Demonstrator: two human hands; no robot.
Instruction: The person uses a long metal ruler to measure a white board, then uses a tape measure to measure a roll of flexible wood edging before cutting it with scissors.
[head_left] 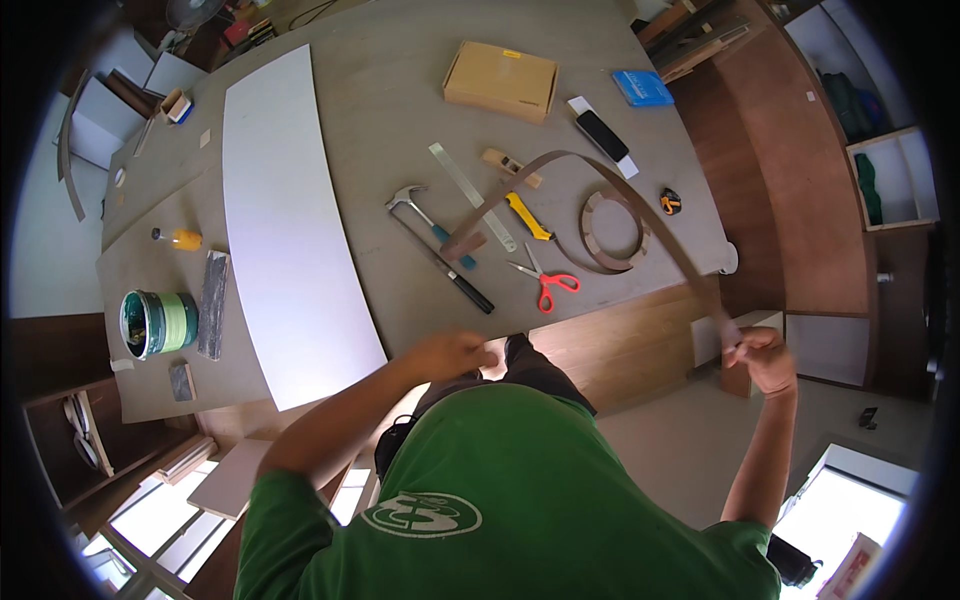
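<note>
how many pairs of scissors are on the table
1: metal scissors with red handles, lying by the near edge of the grey table, between the black-handled metal tool and the coiled brown strip. No others show.

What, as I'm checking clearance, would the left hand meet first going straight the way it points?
Heading right, the left hand would seemingly cross the dark trousers first; depth is unclear, so it may pass above them.
</note>
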